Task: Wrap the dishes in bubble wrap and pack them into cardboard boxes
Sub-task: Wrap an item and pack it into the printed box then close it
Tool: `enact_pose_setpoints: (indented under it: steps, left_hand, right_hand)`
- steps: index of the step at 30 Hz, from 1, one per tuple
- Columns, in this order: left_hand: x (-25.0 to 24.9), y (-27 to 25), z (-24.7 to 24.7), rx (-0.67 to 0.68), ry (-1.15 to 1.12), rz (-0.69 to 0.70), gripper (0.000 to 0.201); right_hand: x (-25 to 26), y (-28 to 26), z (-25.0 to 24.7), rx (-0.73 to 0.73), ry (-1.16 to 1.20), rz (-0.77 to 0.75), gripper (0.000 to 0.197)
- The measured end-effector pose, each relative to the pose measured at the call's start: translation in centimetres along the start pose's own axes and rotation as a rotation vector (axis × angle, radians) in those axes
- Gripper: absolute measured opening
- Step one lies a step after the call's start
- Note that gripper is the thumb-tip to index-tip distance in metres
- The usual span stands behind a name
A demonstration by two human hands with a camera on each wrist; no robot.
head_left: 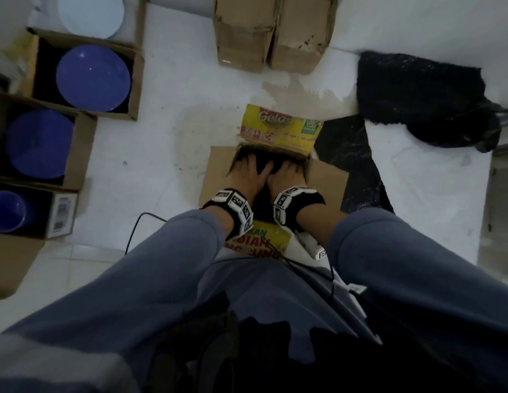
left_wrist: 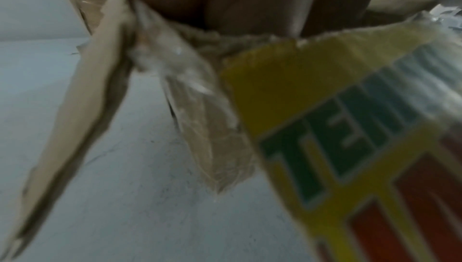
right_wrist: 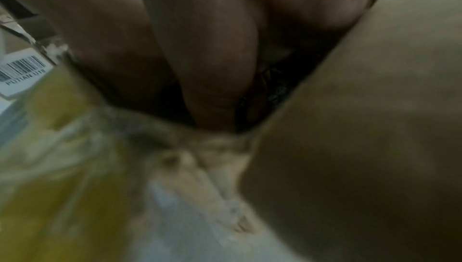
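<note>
The fingers (head_left: pixel 248 160) of the left hand (head_left: pixel 245 173) and those of the right hand (head_left: pixel 288 173) reach down into the open yellow box (head_left: pixel 281 129) at the centre of the head view, laid on a dark wrapped bundle (head_left: pixel 267 164) inside; whether they grip it I cannot tell. At nine to eleven o'clock, open cardboard boxes (head_left: pixel 136 80) hold blue plates (head_left: pixel 93 78). A closed brown box (head_left: pixel 271 32) lies at twelve, a black heap (head_left: pixel 417 92) at two.
</note>
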State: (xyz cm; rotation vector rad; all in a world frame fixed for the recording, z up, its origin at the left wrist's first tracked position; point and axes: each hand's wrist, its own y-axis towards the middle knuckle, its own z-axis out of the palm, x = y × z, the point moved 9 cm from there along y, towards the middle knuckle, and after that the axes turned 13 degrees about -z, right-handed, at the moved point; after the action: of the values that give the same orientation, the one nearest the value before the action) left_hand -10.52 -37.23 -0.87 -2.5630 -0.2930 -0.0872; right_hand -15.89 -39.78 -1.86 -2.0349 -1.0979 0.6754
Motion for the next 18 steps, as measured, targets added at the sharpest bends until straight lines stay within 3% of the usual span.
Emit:
enact_pose_setpoints:
  steps: [5, 12, 18]
  left_hand:
    - [0.23, -0.23, -0.42, -0.065, -0.044, -0.071, 0.050]
    - [0.02, -0.55, -0.74, -0.086, -0.020, -0.120, 0.061]
    - [0.16, -0.31, -0.50, -0.091, -0.061, -0.138, 0.062]
  right_hand:
    - [-0.15, -0.54, 0.13, -0.049, -0.048, -0.020, 0.032]
    - [0.20, -0.47, 0.25, -0.130, -0.089, 0.004, 0.037]
    - [0.38, 0.23, 0.44, -0.110, -0.023, 0.063, 0.042]
